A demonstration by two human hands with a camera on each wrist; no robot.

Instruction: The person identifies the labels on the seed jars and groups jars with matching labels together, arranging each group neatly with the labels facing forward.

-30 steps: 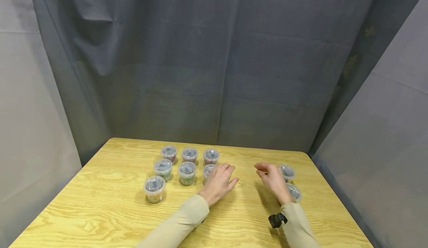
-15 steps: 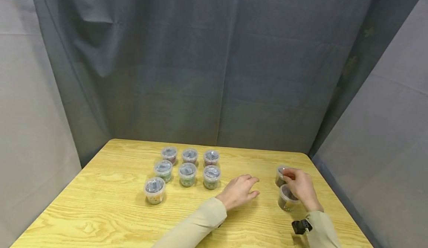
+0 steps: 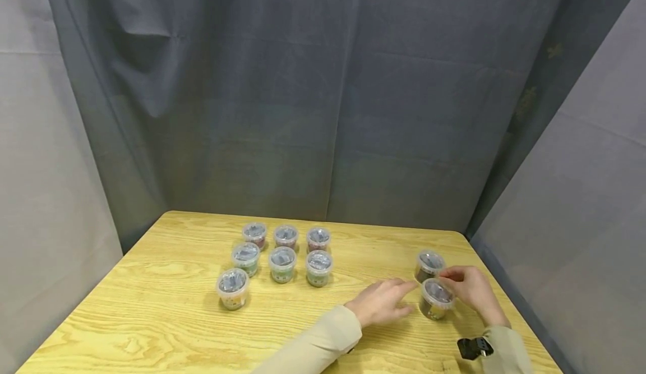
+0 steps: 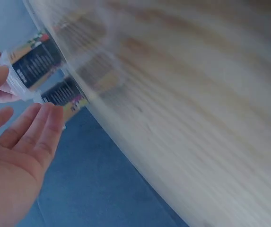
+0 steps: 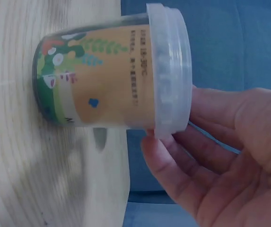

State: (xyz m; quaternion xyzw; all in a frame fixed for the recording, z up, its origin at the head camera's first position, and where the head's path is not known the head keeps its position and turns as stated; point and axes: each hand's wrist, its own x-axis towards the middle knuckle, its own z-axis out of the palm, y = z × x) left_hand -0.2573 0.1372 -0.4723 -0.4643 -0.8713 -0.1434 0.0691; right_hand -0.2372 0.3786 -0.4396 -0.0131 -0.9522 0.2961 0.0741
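Observation:
A clear plastic tub [image 3: 435,301] with a translucent lid and dark contents stands upright on the right of the table. Thumb and fingers of my right hand [image 3: 473,291] pinch the right edge of its lid [image 5: 170,71]. A printed orange and green label [image 5: 102,71] wraps its side. Just behind it stands a second lidded tub [image 3: 429,264], which the left wrist view shows close beside the first. My left hand [image 3: 382,302] holds nothing, its fingers extended toward the left side of the nearer tub.
To the left, several more lidded tubs stand on the wooden table [image 3: 151,318]: a back row with reddish contents [image 3: 286,236], a green-labelled row [image 3: 282,264] before it, and one orange-labelled tub [image 3: 233,289] in front. A dark curtain [image 3: 323,110] hangs behind.
Both hands have moved right and toward the front. My left hand has left the green-labelled row; my right hand has come from the table's middle, past the farther right tub, to the nearer one's lid.

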